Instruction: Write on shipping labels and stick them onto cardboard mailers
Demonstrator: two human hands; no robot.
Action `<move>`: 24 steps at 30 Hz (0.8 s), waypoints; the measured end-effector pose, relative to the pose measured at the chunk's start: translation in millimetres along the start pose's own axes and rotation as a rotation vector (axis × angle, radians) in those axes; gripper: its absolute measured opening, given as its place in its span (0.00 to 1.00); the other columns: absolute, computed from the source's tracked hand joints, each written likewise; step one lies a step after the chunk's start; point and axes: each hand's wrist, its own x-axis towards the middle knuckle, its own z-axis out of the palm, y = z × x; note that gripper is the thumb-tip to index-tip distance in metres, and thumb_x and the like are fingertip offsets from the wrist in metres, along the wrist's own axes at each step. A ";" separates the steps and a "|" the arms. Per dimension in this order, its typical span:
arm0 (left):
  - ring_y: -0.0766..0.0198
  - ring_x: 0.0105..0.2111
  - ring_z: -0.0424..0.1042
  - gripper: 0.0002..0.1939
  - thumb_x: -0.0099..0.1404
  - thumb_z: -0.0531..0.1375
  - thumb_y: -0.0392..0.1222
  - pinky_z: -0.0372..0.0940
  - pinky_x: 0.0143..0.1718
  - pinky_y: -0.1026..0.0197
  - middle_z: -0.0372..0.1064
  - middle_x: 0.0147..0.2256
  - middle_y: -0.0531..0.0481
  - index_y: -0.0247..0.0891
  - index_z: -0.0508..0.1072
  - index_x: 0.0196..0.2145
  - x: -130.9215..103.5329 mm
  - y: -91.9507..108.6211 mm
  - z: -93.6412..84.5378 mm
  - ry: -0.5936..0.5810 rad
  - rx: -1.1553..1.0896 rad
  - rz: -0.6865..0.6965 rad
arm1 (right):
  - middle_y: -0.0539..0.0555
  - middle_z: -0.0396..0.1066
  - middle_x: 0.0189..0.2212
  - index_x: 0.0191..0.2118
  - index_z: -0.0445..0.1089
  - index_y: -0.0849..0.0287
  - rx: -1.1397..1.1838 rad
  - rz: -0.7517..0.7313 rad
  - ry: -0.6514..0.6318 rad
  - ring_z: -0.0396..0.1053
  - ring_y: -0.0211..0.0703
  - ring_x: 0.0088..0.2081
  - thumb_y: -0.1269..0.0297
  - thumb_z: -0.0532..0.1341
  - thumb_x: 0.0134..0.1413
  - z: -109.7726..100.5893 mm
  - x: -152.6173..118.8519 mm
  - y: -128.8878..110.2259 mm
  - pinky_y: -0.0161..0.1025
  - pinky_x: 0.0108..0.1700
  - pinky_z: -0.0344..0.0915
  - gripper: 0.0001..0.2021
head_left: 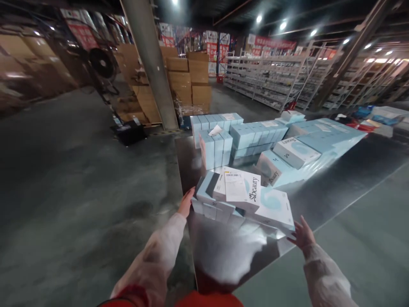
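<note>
A row of pale blue and white cartons stands on the shiny metal table between my hands. My left hand [186, 203] lies with straight fingers against the left end of this row. At the opposite end my right hand [303, 234], fingers spread, touches or nearly touches the corner of a white carton [275, 205] with a blue swirl. On top, slightly askew, rests a white carton [254, 187] marked "beauty", bearing a white paper label [235, 186]. Under it a light blue carton [206, 187] shows at the left. The undersides of the cartons are hidden.
Behind stand more blue cartons [215, 149], some in long rows [258, 135], with a loose white carton [297, 151] lying on others. The metal table [220, 251] ends close to my left arm. Beyond are a pillar [153, 64], brown boxes [188, 81], a fan [101, 62] and shelving [265, 76].
</note>
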 end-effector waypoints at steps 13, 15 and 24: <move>0.59 0.55 0.65 0.25 0.72 0.43 0.50 0.61 0.54 0.58 0.61 0.59 0.46 0.39 0.62 0.60 -19.9 7.8 6.3 -0.048 -0.040 -0.071 | 0.52 0.73 0.39 0.43 0.70 0.48 0.100 -0.028 -0.087 0.68 0.44 0.35 0.43 0.47 0.58 10.8 -37.3 -0.5 0.42 0.40 0.65 0.21; 0.58 0.53 0.67 0.25 0.71 0.42 0.50 0.61 0.54 0.57 0.62 0.59 0.45 0.39 0.61 0.60 -21.8 7.5 5.4 -0.051 -0.046 -0.071 | 0.52 0.73 0.40 0.44 0.69 0.47 0.104 -0.036 -0.081 0.67 0.44 0.35 0.43 0.48 0.58 10.0 -36.9 1.5 0.42 0.40 0.65 0.21; 0.60 0.49 0.70 0.24 0.71 0.43 0.46 0.63 0.52 0.58 0.70 0.51 0.44 0.37 0.61 0.60 -20.4 2.4 1.5 -0.071 -0.065 -0.066 | 0.51 0.72 0.43 0.45 0.70 0.49 0.130 -0.030 -0.073 0.68 0.42 0.35 0.45 0.50 0.57 7.3 -34.2 4.7 0.43 0.42 0.66 0.20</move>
